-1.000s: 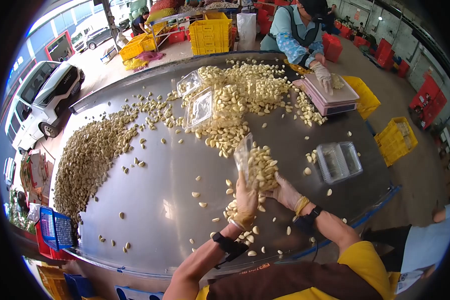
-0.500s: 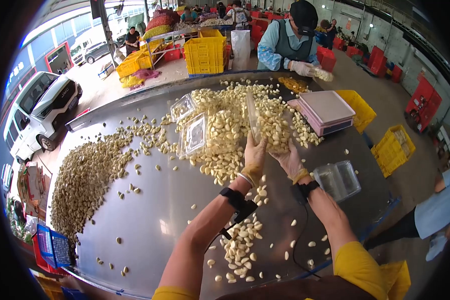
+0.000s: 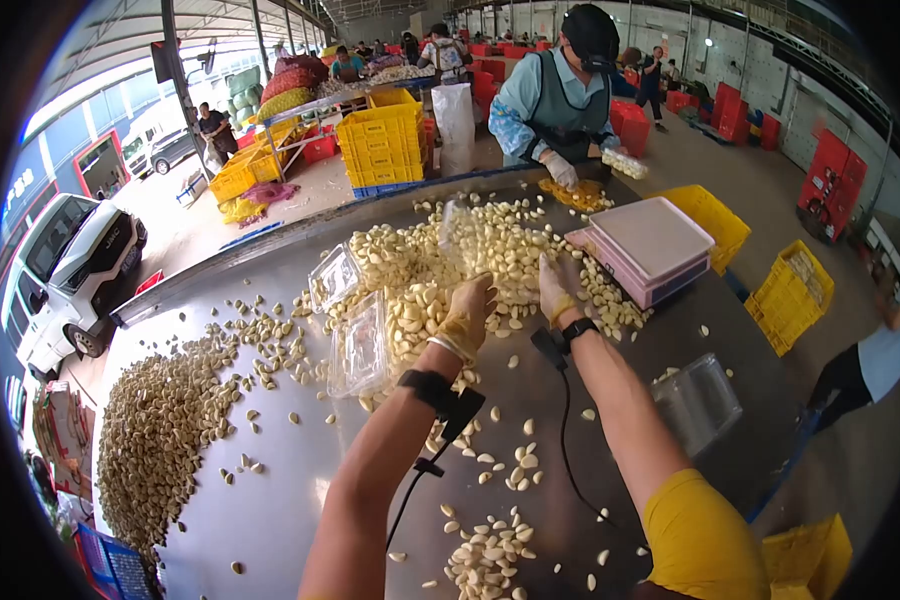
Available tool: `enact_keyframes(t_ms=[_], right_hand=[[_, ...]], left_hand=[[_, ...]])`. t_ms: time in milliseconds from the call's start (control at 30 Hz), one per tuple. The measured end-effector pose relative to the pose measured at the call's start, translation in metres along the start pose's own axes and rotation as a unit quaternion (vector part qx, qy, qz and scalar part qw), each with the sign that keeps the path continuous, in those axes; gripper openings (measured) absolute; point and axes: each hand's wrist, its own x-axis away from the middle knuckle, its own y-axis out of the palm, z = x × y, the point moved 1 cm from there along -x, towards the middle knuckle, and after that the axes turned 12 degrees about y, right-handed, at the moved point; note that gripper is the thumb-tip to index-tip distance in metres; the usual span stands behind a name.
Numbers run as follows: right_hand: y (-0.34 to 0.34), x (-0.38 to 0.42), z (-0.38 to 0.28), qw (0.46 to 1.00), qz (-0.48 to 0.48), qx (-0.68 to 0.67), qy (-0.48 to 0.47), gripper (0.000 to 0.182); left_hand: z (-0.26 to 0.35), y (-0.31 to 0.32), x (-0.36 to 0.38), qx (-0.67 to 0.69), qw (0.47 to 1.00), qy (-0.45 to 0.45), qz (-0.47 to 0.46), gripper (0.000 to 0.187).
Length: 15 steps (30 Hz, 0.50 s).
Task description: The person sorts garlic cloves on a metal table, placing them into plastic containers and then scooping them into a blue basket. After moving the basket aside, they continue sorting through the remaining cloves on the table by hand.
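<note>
My left hand (image 3: 472, 308), in a thin glove, is at the near left side of a clear plastic box filled with peeled garlic cloves (image 3: 515, 262). Its fingers are slightly bent and apart. My right hand (image 3: 556, 290), also gloved, is at the box's right side with fingers stretched forward; whether it touches the box is hard to see. The box's transparent lid (image 3: 450, 226) stands raised on its left. Two more clear boxes, a nearer one (image 3: 360, 345) and a farther one (image 3: 334, 278), lie left of my hands among loose cloves.
A pink scale (image 3: 650, 240) stands on the metal table's right, with an empty clear box (image 3: 698, 405) nearer me. Unpeeled-looking cloves (image 3: 160, 440) are heaped left; pale cloves (image 3: 490, 560) lie near me. Across the table, a co-worker (image 3: 560, 100) holds a filled box (image 3: 625, 164).
My hands have moved apart from their close hold on the box, and its lid has tilted left. My view has shifted. The co-worker's one hand has lowered toward the table.
</note>
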Motion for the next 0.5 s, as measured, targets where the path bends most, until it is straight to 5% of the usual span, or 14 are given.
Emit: enact_keyframes(t_ms=[33, 100, 167, 233, 300, 367, 400, 467, 500], right_hand=[[-0.001, -0.005, -0.005, 0.996, 0.023, 0.069, 0.042, 0.072], [-0.017, -0.036, -0.006, 0.904, 0.124, 0.404, -0.062, 0.079], [-0.026, 0.038, -0.023, 0.856, 0.171, 0.468, -0.140, 0.077], [-0.059, 0.120, -0.026, 0.861, 0.028, 0.460, -0.214, 0.077], [-0.112, 0.172, 0.003, 0.768, -0.092, 0.508, -0.378, 0.069], [-0.176, 0.279, -0.011, 0.683, -0.070, 0.670, -0.283, 0.065], [-0.215, 0.296, 0.005, 0.696, -0.006, 0.648, -0.311, 0.062], [-0.283, 0.321, 0.026, 0.739, 0.079, 0.642, -0.189, 0.054], [-0.310, 0.338, 0.037, 0.714, 0.088, 0.682, -0.134, 0.055]], left_hand=[[0.003, 0.001, 0.021, -0.006, 0.998, 0.001, -0.063, 0.046], [0.011, 0.005, 0.074, -0.071, 0.981, 0.046, -0.173, 0.040], [0.045, 0.013, 0.156, -0.054, 0.967, 0.061, -0.243, 0.041], [0.064, -0.002, 0.230, -0.083, 0.970, -0.048, -0.222, 0.045], [0.087, -0.034, 0.308, -0.154, 0.950, -0.086, -0.259, 0.044], [0.083, -0.091, 0.377, -0.161, 0.947, -0.183, -0.212, 0.040], [0.079, -0.112, 0.410, -0.192, 0.950, -0.161, -0.186, 0.051], [0.058, -0.164, 0.489, -0.292, 0.943, -0.148, -0.062, 0.044], [0.045, -0.183, 0.521, -0.355, 0.928, -0.114, -0.015, 0.040]])
